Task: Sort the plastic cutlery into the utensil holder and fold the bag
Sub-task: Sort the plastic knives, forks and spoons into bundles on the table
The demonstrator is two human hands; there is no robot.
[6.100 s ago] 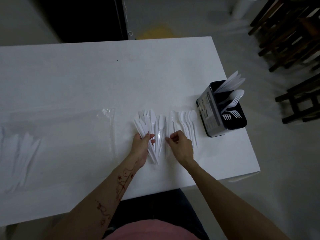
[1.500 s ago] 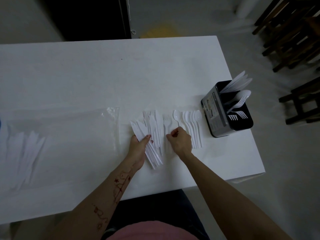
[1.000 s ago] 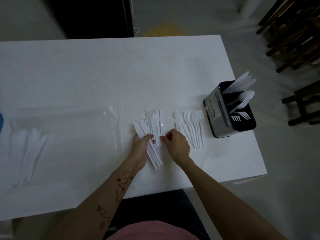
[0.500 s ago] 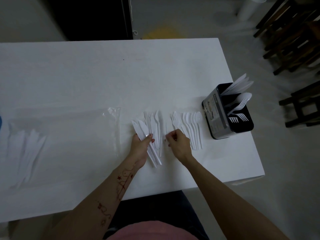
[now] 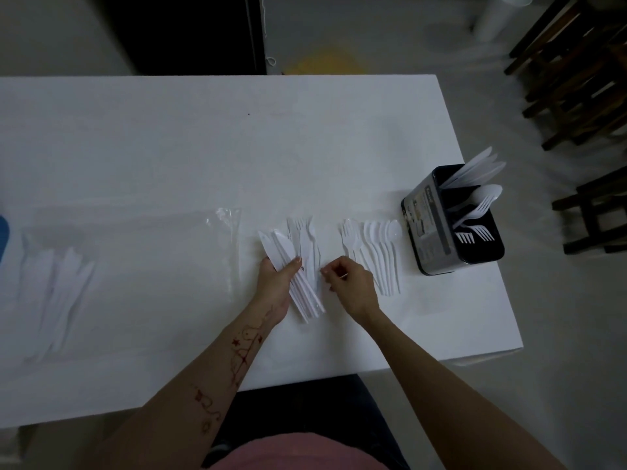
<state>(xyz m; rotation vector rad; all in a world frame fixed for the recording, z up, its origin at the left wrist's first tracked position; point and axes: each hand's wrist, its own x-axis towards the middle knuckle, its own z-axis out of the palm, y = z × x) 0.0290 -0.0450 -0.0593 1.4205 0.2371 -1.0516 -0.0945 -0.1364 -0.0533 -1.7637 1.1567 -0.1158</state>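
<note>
My left hand [image 5: 274, 280] grips a bundle of white plastic knives [image 5: 284, 251], blades pointing away. Just right of it a small pile of forks and a spoon [image 5: 306, 239] lies on the white table [image 5: 203, 147]. My right hand [image 5: 353, 283] has its fingers curled, with the fingertips pinching at the handle end of the pile's rightmost piece. Further right lie two forks [image 5: 348, 235] and a row of spoons [image 5: 381, 252]. The black utensil holder [image 5: 428, 228] stands near the right edge with knives, spoons and forks in it. The clear bag [image 5: 135, 256] lies flat at left.
Several more white knives [image 5: 57, 286] lie inside the bag's left end. A blue object [image 5: 3, 234] shows at the left border. Dark wooden chairs [image 5: 576, 79] stand on the floor to the right. The table's right edge runs close behind the holder.
My right hand moved a fork over to the sorted group on the right and came back to the middle pile. My left hand has kept hold of the knives.
</note>
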